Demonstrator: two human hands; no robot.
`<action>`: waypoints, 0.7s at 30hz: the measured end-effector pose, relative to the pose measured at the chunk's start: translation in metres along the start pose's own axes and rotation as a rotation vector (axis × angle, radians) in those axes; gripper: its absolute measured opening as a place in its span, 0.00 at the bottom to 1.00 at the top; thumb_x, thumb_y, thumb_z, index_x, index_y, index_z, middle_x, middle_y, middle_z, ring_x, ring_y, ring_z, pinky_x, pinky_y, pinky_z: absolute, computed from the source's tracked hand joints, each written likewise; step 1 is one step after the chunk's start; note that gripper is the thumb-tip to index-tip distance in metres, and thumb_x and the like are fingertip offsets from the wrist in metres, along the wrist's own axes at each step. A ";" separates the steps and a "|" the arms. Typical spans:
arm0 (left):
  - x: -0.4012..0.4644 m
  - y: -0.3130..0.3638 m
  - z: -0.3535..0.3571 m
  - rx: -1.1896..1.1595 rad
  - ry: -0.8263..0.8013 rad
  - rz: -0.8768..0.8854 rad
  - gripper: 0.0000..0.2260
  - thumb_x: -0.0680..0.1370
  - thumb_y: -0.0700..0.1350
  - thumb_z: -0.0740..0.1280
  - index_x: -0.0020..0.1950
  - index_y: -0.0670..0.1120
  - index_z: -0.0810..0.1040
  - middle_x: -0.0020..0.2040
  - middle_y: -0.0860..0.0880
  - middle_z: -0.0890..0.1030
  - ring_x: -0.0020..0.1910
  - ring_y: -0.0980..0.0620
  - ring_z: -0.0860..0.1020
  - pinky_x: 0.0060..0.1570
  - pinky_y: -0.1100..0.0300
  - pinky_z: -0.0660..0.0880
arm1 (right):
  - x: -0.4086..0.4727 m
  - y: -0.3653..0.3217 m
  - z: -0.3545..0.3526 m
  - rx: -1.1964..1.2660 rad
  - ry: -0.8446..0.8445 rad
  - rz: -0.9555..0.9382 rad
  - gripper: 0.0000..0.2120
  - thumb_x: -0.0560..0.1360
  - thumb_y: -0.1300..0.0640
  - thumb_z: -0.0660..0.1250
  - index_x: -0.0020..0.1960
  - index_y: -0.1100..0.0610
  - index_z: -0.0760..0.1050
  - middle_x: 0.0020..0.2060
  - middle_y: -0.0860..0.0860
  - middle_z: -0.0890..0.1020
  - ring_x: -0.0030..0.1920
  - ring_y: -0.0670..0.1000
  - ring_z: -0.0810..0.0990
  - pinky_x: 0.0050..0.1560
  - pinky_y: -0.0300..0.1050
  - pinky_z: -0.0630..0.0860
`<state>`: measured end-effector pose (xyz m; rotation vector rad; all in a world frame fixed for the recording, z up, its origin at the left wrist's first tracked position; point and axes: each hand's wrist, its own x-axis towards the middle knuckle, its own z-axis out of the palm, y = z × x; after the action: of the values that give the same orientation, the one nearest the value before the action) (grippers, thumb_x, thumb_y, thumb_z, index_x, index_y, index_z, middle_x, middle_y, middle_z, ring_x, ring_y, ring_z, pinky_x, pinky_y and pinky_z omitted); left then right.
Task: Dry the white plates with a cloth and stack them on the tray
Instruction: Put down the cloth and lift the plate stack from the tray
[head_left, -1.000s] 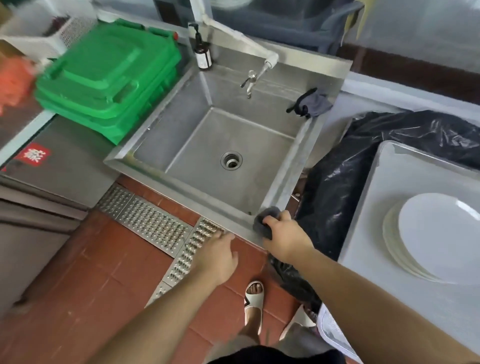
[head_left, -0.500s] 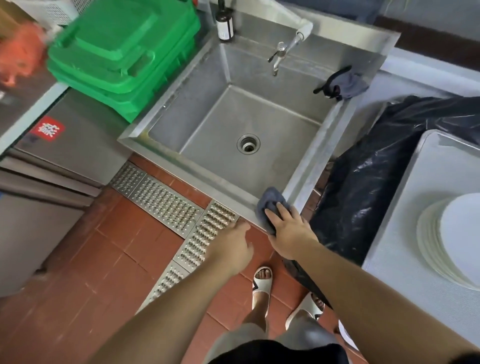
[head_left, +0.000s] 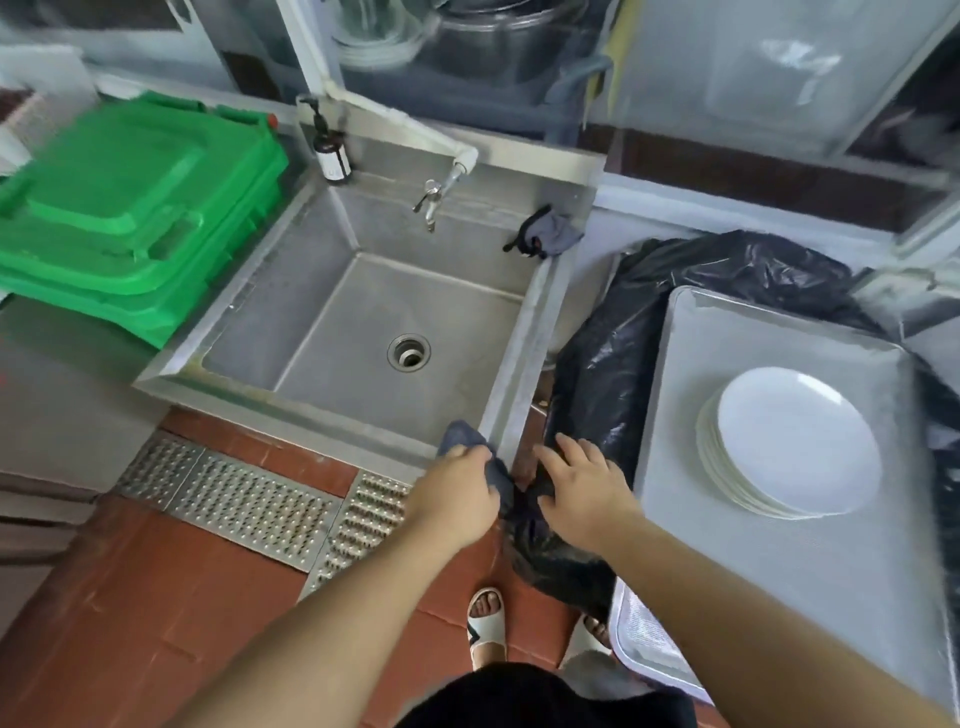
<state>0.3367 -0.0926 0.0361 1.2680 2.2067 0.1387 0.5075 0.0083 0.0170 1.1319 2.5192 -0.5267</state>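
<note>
In the head view the left hand (head_left: 457, 499) has its fingers closed on a soft, limp grey cloth (head_left: 470, 449) at the sink's (head_left: 514, 374) near right corner, while the right hand (head_left: 584, 491) hovers beside it, fingers spread and empty. The stacked white plates (head_left: 795, 441) on the tray (head_left: 727, 571) look rigid, smooth and breakable, best gripped at the rim.

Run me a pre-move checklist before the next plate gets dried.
1. Cloth in hand: ok. The left hand has a grip on the dark cloth at the sink's front corner.
2. Right hand free: ok, fingers spread, holding nothing.
3. Tray has room: ok, bare surface around the stack.
4. Plate stack steady: ok, lying flat, roughly aligned.
5. Wet plates within reach: not ok, the sink is empty and none show elsewhere.
6. Cloth dry enough: cannot tell.
</note>
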 end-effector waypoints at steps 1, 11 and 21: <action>0.003 0.012 -0.001 0.017 0.005 0.025 0.19 0.80 0.50 0.63 0.72 0.52 0.74 0.70 0.47 0.75 0.66 0.41 0.76 0.61 0.47 0.77 | -0.007 0.009 -0.005 0.002 0.017 0.023 0.33 0.82 0.41 0.61 0.84 0.44 0.54 0.84 0.52 0.57 0.83 0.60 0.55 0.79 0.60 0.60; 0.010 0.132 0.021 0.132 -0.059 0.234 0.21 0.83 0.51 0.62 0.77 0.52 0.69 0.72 0.48 0.73 0.68 0.43 0.74 0.61 0.45 0.78 | -0.079 0.109 -0.032 0.080 0.226 0.168 0.25 0.81 0.45 0.63 0.77 0.52 0.69 0.76 0.54 0.71 0.75 0.60 0.69 0.73 0.58 0.70; 0.013 0.249 0.050 0.122 -0.046 0.227 0.24 0.82 0.51 0.63 0.78 0.52 0.69 0.73 0.49 0.72 0.68 0.45 0.73 0.63 0.45 0.76 | -0.127 0.226 -0.060 0.145 0.446 0.212 0.21 0.74 0.53 0.72 0.65 0.58 0.80 0.63 0.59 0.80 0.61 0.65 0.77 0.56 0.58 0.76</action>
<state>0.5467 0.0435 0.0796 1.5725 2.0534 0.0630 0.7515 0.0938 0.0803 1.7125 2.7052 -0.4435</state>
